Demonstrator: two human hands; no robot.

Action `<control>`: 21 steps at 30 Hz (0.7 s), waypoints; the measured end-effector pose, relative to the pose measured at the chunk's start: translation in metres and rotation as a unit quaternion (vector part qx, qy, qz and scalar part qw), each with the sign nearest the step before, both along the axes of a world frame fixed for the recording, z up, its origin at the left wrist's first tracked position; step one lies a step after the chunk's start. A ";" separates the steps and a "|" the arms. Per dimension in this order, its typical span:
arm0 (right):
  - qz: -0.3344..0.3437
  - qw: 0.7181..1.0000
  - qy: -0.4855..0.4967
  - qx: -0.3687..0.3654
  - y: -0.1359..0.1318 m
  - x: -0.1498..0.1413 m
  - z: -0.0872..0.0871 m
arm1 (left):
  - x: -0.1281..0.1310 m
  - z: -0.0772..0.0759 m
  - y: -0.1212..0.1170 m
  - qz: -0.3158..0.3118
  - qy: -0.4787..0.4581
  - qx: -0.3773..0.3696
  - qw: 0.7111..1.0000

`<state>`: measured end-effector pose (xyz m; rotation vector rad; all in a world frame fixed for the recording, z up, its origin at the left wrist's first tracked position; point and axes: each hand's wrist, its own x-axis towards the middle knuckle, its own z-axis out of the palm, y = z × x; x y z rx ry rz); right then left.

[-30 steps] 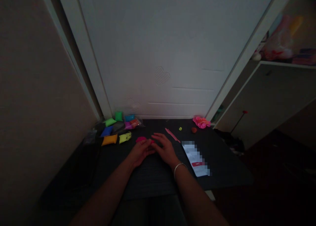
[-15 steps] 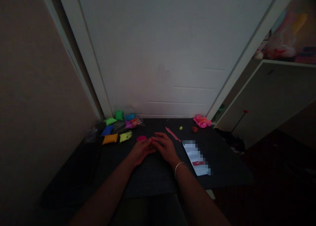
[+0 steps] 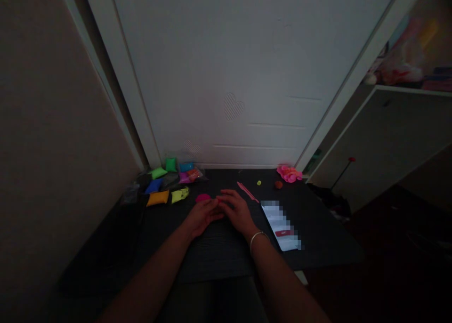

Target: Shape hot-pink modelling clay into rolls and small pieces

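Left hand (image 3: 203, 218) and right hand (image 3: 239, 213) meet at the fingertips, closed on a small pink piece (image 3: 218, 200) above the middle of the worktop (image 3: 215, 259), apparently shaping it, work calling for light pressure. A pink lump (image 3: 202, 197) lies just beyond, toward the far edge.

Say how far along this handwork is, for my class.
Apparently done: the ruffled pink piece and reddish lump, lying apart. In hand: a pink bit between left hand and right hand. Perhaps left: the magenta piece beside the fingers; beyond that, I cannot tell.
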<state>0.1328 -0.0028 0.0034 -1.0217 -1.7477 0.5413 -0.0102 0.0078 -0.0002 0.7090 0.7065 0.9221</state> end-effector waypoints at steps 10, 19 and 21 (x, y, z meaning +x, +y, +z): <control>0.006 0.999 -0.032 0.018 -0.002 0.002 -0.002 | 0.001 0.000 0.001 0.012 -0.005 -0.008 1.000; 0.008 0.998 -0.042 0.035 0.001 0.001 -0.004 | 0.000 -0.002 0.000 0.011 -0.011 -0.006 1.000; 0.014 0.998 -0.045 0.034 0.000 0.000 -0.003 | 0.001 -0.001 -0.001 0.016 -0.001 0.004 1.000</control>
